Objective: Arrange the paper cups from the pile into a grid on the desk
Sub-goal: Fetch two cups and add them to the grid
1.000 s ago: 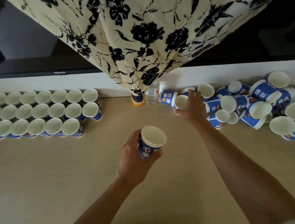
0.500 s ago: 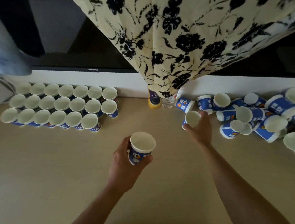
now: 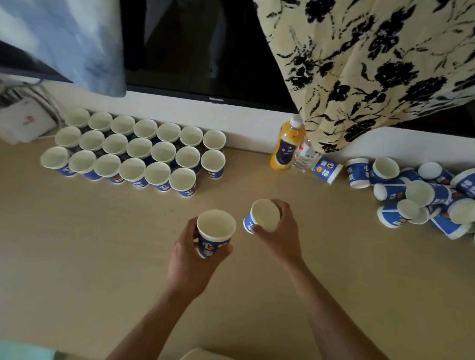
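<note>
Over the worktop (image 3: 68,251) the left hand (image 3: 190,261) grips an upright paper cup (image 3: 215,235). Just beside it the right hand (image 3: 283,237) holds a second cup (image 3: 261,218), tilted. The grid (image 3: 139,148) of standing cups sits back left, and the pile (image 3: 417,191) of toppled ones back right.

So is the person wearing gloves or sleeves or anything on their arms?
No gloves: the left hand and right hand are bare. No ring, watch or bracelet shows. The left forearm and right forearm are bare too, with no sleeve in view.
</note>
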`<state>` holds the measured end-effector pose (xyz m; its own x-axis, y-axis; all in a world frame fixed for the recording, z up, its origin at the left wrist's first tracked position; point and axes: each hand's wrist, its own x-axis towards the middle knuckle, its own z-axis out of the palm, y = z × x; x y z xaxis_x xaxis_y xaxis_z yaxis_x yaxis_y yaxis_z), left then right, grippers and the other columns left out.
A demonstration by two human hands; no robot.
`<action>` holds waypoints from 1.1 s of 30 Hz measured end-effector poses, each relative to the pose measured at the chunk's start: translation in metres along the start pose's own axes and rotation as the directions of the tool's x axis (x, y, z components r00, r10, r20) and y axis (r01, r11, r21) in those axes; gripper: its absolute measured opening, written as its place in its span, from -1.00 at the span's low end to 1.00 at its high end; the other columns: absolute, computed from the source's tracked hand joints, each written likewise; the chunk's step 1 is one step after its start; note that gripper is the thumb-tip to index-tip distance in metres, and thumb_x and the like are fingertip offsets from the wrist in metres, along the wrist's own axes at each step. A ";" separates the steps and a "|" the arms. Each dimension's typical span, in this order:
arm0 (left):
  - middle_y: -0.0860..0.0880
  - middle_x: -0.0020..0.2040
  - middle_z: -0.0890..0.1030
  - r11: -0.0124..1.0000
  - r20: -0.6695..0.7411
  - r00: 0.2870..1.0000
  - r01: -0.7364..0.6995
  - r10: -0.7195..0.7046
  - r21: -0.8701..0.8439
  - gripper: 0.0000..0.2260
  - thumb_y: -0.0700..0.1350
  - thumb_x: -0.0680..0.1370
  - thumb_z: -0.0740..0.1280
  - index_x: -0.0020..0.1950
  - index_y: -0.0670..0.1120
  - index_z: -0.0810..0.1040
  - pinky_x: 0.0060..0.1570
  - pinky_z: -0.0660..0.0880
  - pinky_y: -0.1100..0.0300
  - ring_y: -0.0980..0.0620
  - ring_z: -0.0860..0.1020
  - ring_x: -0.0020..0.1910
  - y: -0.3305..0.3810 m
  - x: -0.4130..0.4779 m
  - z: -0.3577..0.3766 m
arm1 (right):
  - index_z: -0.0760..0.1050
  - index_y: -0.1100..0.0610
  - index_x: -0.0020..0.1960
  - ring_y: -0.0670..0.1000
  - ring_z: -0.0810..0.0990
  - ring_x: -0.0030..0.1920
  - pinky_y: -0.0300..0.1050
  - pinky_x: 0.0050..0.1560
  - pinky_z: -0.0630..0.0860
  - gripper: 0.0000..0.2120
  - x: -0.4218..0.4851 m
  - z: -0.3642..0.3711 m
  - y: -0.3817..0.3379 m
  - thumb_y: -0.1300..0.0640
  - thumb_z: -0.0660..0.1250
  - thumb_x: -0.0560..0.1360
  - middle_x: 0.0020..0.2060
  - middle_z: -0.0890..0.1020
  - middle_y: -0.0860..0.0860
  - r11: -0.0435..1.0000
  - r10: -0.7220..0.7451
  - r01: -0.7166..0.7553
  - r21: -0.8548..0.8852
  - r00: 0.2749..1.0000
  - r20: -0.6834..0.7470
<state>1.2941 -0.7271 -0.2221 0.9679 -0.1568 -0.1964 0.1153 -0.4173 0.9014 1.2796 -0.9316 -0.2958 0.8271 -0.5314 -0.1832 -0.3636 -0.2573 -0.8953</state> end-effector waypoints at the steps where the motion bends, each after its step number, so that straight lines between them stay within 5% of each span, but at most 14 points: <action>1: 0.37 -0.03 0.60 1.000 -0.005 1.000 0.006 -0.006 -0.010 -0.50 -0.18 0.31 0.62 0.14 0.10 0.51 -0.21 0.47 0.47 0.29 0.60 -0.07 -0.003 0.000 -0.007 | 0.42 -0.04 0.23 -0.10 0.56 0.07 -0.57 -0.08 0.37 -0.40 0.000 0.011 -0.006 0.20 0.58 0.28 0.12 0.57 -0.09 1.000 -0.010 0.010 -0.005 1.000 0.010; 8: 0.40 -0.04 0.59 0.998 -0.040 0.998 0.040 -0.042 -0.057 -0.46 -0.18 0.32 0.63 0.15 0.17 0.48 -0.18 0.49 0.46 0.33 0.59 -0.07 -0.022 0.014 -0.046 | 0.36 0.06 0.38 -0.03 0.55 0.15 -0.13 0.16 0.51 -0.28 0.018 0.077 -0.033 0.11 0.57 0.28 0.21 0.57 -0.04 0.997 -0.013 0.015 -0.080 1.000 0.028; 27: 0.34 0.00 0.61 0.993 -0.076 0.995 0.063 -0.070 -0.097 -0.45 -0.21 0.30 0.62 0.18 0.12 0.50 -0.17 0.45 0.49 0.27 0.61 -0.05 -0.051 0.066 -0.096 | 0.38 -0.02 0.30 0.02 0.60 0.12 0.05 0.10 0.57 -0.35 0.069 0.163 -0.046 0.00 0.55 0.28 0.16 0.60 -0.11 0.969 0.016 -0.041 -0.245 0.995 -0.101; 33: 0.33 0.01 0.61 0.993 -0.071 0.995 0.069 -0.076 -0.093 -0.44 -0.21 0.30 0.63 0.20 0.08 0.51 -0.15 0.47 0.47 0.26 0.62 -0.04 -0.056 0.072 -0.096 | 0.38 0.00 0.31 0.00 0.59 0.11 -0.04 0.05 0.53 -0.35 0.072 0.168 -0.041 0.05 0.55 0.28 0.16 0.60 -0.11 0.965 0.019 -0.045 -0.257 0.994 -0.104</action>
<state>1.3787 -0.6290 -0.2498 0.9698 -0.0604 -0.2364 0.2024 -0.3417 0.9177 1.4260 -0.8240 -0.3405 0.7711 -0.6172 -0.1566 -0.4984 -0.4320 -0.7516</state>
